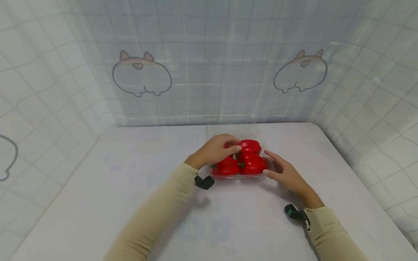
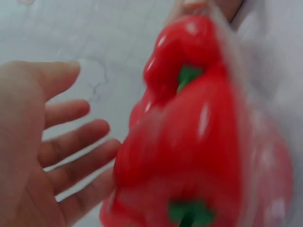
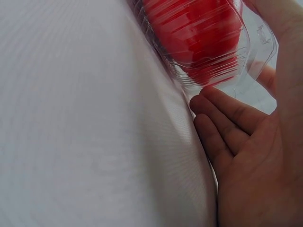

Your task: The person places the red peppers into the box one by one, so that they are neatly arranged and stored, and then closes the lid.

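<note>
Several red bell peppers (image 1: pixel 254 165) with green stems sit in a clear plastic clamshell box (image 1: pixel 232 176). The box's transparent lid (image 1: pixel 233 129) lies folded back behind it. Over the left part of the box is my left hand (image 1: pixel 218 148), partly hiding a back pepper. In the left wrist view its fingers (image 2: pixel 80 142) are spread and nearly straight beside a pepper (image 2: pixel 182 142), not curled round it. My right hand (image 1: pixel 287 175) is at the box's right side, thumb near the front corner. The right wrist view shows its straight fingers (image 3: pixel 227 113) against the ribbed wall.
The box stands on a pale table (image 1: pixel 147 203), toward the back edge. A tiled-pattern sheet (image 1: pixel 209 79) with cartoon outlines rises behind the table, with more of it along both sides. Dark wrist cameras (image 1: pixel 204 182) sit below each hand.
</note>
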{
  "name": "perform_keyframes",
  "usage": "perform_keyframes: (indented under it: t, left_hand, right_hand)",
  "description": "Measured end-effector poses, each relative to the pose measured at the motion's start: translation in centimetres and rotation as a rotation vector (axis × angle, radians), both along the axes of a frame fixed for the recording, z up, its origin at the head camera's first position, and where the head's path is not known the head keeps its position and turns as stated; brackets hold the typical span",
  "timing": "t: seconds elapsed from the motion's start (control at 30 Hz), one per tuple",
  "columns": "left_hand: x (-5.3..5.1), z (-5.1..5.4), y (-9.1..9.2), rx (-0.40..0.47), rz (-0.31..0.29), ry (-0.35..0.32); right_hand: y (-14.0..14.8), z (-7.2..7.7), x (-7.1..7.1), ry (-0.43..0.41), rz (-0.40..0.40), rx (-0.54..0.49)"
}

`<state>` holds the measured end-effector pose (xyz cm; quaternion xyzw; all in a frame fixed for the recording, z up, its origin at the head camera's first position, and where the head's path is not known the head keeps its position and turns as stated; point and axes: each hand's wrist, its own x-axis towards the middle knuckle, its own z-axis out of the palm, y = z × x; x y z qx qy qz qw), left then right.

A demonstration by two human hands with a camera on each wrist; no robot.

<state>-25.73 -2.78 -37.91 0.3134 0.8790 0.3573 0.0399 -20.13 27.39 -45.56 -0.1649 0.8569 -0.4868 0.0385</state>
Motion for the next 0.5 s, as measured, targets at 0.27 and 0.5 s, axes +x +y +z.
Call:
perform_keyframes:
  t: [0.27, 0.5]
  left_hand:
    - [-2.5, -1.6, -3.6, 0.294, 0.245, 0.034]
    - [-4.5, -3.4, -5.5, 0.464, 0.445, -0.039]
  right_hand:
    - [0.1, -0.1, -0.1, 0.013, -0.004, 0.011]
    - [0.0, -0.4, 0.0, 0.009, -0.01, 0.011]
